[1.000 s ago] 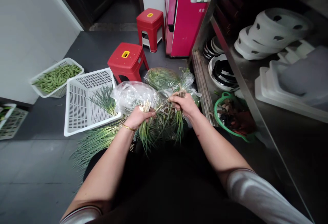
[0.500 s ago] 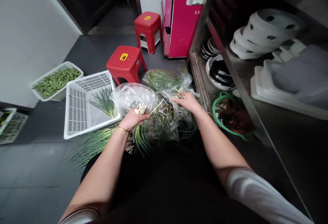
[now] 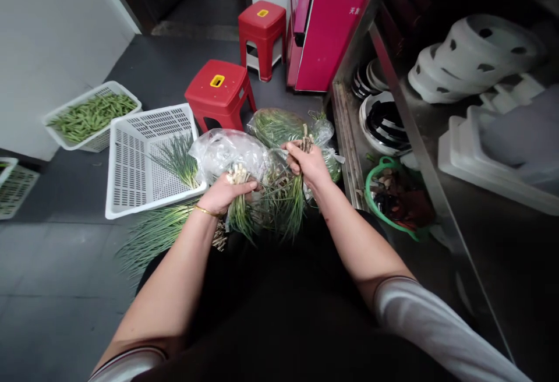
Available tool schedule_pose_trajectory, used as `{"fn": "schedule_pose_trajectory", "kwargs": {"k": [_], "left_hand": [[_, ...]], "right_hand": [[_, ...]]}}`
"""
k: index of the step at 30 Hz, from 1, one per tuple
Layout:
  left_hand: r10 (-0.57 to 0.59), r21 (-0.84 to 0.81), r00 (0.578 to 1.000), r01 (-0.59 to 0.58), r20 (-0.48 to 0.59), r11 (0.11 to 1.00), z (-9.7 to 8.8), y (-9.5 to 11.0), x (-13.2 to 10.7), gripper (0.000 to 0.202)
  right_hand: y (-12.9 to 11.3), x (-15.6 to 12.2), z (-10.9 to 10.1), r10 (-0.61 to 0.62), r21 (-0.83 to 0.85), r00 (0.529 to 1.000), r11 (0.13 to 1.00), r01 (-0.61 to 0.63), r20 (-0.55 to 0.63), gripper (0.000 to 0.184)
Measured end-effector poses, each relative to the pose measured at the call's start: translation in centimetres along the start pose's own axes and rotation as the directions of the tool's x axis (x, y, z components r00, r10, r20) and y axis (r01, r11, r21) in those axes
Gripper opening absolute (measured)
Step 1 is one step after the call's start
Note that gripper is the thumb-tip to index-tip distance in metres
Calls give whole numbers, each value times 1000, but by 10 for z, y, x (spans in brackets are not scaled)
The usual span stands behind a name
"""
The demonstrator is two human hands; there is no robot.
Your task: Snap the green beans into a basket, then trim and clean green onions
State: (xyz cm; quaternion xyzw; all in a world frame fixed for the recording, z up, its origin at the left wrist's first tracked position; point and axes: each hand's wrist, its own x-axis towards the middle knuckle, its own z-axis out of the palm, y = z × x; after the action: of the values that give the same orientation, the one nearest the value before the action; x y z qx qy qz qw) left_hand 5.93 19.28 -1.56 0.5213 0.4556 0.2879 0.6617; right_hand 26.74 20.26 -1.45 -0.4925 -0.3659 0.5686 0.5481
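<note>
My left hand [image 3: 222,193] is closed round a bunch of green chives [image 3: 239,219], pale root ends up and leaves hanging down. My right hand [image 3: 307,165] grips a second bunch of chives [image 3: 292,202] by its root ends, lifted just above a clear plastic bag [image 3: 225,152] full of more chives. A second bag of chives [image 3: 275,126] lies behind it. Both hands are over my dark lap, a hand's width apart.
A white slotted basket [image 3: 131,166] with a few chives stands left, loose chives [image 3: 152,236] lying in front of it. A basket of green beans [image 3: 89,115] is further left. Two red stools [image 3: 218,94] stand behind. A metal shelf [image 3: 349,137] with plates and a green basket [image 3: 395,198] is right.
My right hand reached into the bag, then closed on a bunch of chives and lifted it. The left hand kept its bunch and stayed nearly still.
</note>
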Motion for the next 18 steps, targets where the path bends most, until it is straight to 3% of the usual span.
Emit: {"fn": "schedule_pose_trajectory", "kwargs": {"k": [3, 6, 9, 12, 15, 18], "left_hand": [[-3, -42, 999, 2, -32, 999, 0, 0, -7, 32], [45, 228, 990, -14, -132, 974, 21, -9, -7, 24], [174, 548, 973, -63, -153, 834, 46, -20, 0, 19], [219, 668, 964, -62, -153, 742, 58, -26, 9, 15], [86, 540, 986, 5, -143, 842, 54, -24, 14, 12], [-96, 227, 995, 100, -31, 969, 42, -17, 13, 22]], "right_hand": [[8, 5, 5, 92, 142, 990, 987, -76, -106, 35], [22, 2, 20, 160, 230, 973, 966, -120, -165, 36], [33, -5, 34, 163, 263, 966, 959, -107, -201, 36], [40, -10, 39, 135, 255, 960, 964, -70, -246, 35], [42, -10, 33, 126, 202, 965, 976, -79, -231, 37], [37, -7, 16, 124, 90, 987, 989, -115, -104, 45]]}}
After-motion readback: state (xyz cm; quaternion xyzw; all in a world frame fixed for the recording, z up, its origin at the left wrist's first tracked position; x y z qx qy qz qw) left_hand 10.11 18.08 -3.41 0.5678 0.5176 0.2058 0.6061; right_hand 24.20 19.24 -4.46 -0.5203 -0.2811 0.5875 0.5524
